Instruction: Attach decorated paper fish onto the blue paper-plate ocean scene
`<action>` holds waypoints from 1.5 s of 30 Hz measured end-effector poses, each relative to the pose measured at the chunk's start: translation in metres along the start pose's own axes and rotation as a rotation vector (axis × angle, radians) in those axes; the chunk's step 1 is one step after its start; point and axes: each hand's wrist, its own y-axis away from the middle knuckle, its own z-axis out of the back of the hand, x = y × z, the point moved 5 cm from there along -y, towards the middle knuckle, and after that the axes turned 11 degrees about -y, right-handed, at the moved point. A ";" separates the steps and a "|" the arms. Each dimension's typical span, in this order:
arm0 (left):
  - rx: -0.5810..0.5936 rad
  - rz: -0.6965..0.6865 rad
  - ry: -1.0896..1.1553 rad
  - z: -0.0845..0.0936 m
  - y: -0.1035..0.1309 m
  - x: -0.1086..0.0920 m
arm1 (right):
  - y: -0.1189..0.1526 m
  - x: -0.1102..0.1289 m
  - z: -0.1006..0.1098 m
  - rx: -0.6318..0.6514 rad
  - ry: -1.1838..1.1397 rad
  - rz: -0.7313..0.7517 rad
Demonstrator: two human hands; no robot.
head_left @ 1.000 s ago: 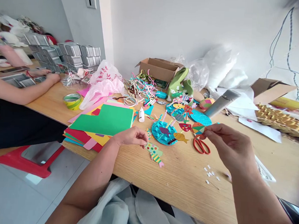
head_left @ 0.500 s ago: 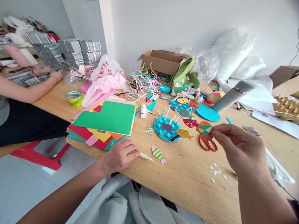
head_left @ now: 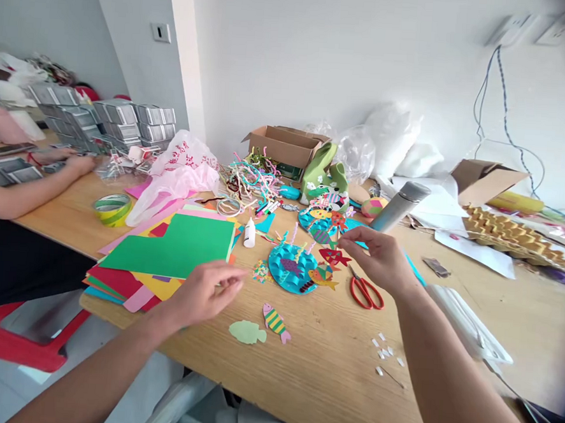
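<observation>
A person's two bare hands work above a wooden worktop (head_left: 321,367) dotted with cut-paper fish. The left hand (head_left: 208,293) hovers beside a green sheet (head_left: 179,250), its fingers loosely curled and slightly parted from the thumb, with nothing visible in its grasp. The right hand (head_left: 380,259) reaches over a cluster of cutouts, thumb and forefinger drawn close together; whether they pinch anything cannot be told.

Just below its fingertips lies a red fish (head_left: 332,257); nearer the wearer, a multicoloured fish (head_left: 327,270) appears to overlap a golden fish (head_left: 321,279). Next to them a bumpy blue disc (head_left: 275,260) bears a purple fish (head_left: 290,266) and upright twisted stems. In front, a pale green fish (head_left: 247,332) lies flat just beside a striped fish (head_left: 276,323).

Sorting such thin pieces well probably calls for a light grip at the very edge, a straight lift and a gentle release, so that no fin creases and no neighbour is dragged along. With the right forearm passing near scattered white bits (head_left: 385,353) and red-handled scissors (head_left: 358,282), a raised wrist seems the safer course; a low sweep could scatter the bits or knock the cluster.
</observation>
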 end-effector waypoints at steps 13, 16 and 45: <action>0.025 0.102 0.529 -0.032 -0.140 -0.018 | -0.008 0.006 0.006 0.156 0.065 0.077; 0.028 0.042 0.431 -0.030 -0.140 -0.026 | 0.006 0.007 0.009 0.246 0.133 0.077; 0.131 0.010 0.328 -0.053 -0.154 -0.034 | 0.022 -0.037 -0.012 0.178 -0.382 -0.267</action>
